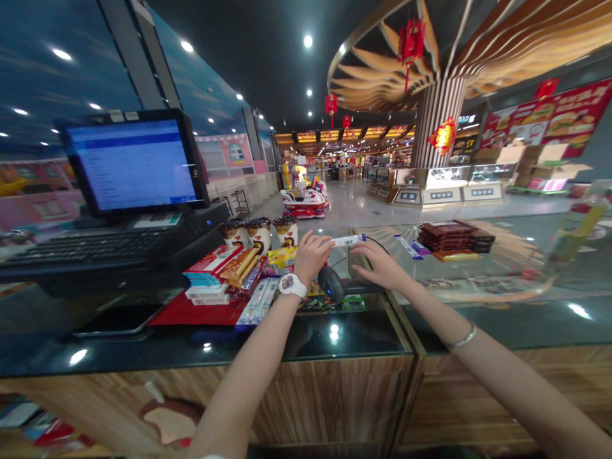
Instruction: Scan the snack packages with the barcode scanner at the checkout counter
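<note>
Left sticks (261, 301): several lie beside the boxes (209, 268); I judge the work partway, with sticks on both sides and one in hand, though which side counts as done I cannot tell.
Left hand (310, 260): my fingers pinch the stick (347, 241) by its left end.
Stick: raised near the scanner (332, 284), between my hands.
Right hand (381, 265): fingers spread, just beside the stick's right end; contact I cannot tell.
Right sticks (409, 248): a couple on the surface (521, 322), beside brown packs (444, 237).

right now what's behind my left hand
Partly behind the left hand is a yellow pack; its right end seems covered. Whatever else the hand hides can't be seen.
</note>
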Available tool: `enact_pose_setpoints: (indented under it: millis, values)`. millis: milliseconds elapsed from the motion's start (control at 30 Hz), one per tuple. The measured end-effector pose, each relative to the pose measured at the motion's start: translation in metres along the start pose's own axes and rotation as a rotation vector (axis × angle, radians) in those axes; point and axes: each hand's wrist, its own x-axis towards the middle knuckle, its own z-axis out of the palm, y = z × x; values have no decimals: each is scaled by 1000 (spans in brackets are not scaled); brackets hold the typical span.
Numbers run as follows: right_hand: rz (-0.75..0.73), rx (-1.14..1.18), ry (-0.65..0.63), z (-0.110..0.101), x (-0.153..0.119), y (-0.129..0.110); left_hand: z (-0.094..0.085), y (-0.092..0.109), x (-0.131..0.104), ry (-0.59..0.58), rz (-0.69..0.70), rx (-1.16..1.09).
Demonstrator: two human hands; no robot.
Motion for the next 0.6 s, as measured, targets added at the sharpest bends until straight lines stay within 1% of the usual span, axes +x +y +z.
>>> enact_pose_setpoints:
  millis: [67,100,167,267,433,500,600]
  values:
    - [8,-76,139,0,0,5,-2,4,1,10,35,1]
    - [2,-109,186,1,0,7,-3,6,2,13,57,2]
    - [-28,-166,231,3,0,11,-6,10,3,19,102,8]
    - [-68,-227,220,7,-1,14,-9,16,5,25,157,17]
    - [-79,-248,186,6,-2,13,-9,26,8,1,218,0]
    - [-81,-244,198,4,-1,14,-9,30,9,-16,218,-19]
    - [-85,-234,206,0,2,16,-11,35,13,-31,183,-56]
